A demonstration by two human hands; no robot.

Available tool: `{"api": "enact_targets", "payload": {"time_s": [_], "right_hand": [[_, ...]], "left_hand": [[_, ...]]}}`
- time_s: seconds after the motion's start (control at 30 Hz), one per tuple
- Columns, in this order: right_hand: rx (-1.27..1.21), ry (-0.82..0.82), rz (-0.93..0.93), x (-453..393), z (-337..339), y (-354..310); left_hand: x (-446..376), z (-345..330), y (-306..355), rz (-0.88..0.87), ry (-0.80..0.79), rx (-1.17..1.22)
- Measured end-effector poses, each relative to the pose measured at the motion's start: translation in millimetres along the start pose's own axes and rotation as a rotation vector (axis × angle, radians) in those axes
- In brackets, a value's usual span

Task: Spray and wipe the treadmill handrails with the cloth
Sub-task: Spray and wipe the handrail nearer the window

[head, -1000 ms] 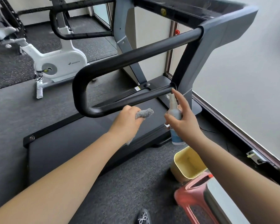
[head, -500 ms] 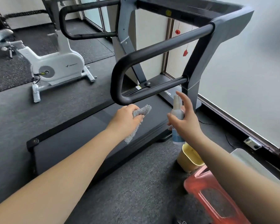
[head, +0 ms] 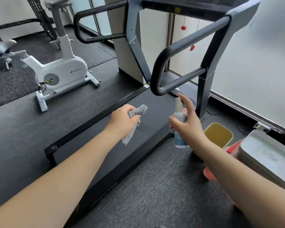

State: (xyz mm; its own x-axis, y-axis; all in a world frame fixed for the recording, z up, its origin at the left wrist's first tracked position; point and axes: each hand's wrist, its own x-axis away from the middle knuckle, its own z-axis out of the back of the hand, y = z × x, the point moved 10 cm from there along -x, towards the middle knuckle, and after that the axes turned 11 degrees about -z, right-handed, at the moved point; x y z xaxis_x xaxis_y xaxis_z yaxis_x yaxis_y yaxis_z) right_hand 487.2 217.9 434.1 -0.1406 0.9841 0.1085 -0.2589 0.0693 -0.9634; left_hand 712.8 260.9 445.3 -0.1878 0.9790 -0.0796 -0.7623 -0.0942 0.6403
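Note:
The treadmill's near black handrail [head: 160, 63] loops out from the grey upright, above and beyond both hands. The far handrail [head: 92, 9] shows at the upper left. My left hand [head: 122, 120] grips a grey cloth [head: 135, 112] that hangs down below my fist, over the treadmill belt [head: 138, 145]. My right hand [head: 187, 124] holds a small white spray bottle [head: 179, 119] upright, forefinger raised above the nozzle. Both hands are below the near rail and apart from it.
A white exercise bike [head: 61, 71] stands on the floor at left. At right, a yellow bin [head: 218, 135], a red stool [head: 209, 175] and a white tray [head: 266, 157] crowd the floor beside the treadmill. A frosted window wall runs along the right.
The near handrail has slid right and farther from my hands as the view pulled back. Both hands now sit lower than the rail, still gripping cloth and bottle.

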Motion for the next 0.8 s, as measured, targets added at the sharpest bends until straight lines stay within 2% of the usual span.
{"api": "enact_targets", "payload": {"time_s": [0.43, 0.67, 0.8], "right_hand": [[0.019, -0.11, 0.001, 9, -120, -32], [0.039, 0.0, -0.021, 3, -202, -55], [0.01, 0.066, -0.021, 5, -239, -65]], "left_hand": [[19, 85, -96, 0.111, 0.129, -0.007], [4, 160, -179, 0.077, 0.147, 0.033], [-9, 193, -203, -0.007, 0.119, 0.107]]}}
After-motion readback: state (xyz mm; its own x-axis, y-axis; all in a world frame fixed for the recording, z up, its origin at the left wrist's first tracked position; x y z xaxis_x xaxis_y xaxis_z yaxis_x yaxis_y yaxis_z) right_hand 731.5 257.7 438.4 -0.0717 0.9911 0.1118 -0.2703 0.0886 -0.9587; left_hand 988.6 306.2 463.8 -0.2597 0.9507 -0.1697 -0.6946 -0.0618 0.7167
